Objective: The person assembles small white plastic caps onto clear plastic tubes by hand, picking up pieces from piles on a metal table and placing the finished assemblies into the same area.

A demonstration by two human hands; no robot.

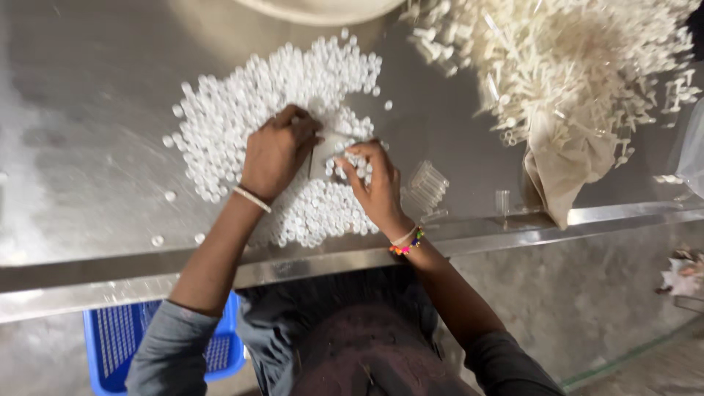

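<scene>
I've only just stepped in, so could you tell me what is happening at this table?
A person stands at a steel table, both hands down in a pile of small white caps. The left hand and right hand meet over a small pale piece between them; what it is cannot be told. Clear tubes lie beside the right hand, and a heap of white plastic parts sits farther right.

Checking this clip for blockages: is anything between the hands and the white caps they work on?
Nothing visible. The left hand and right hand rest directly on the pile of white caps, with a small clear piece between them.
</scene>
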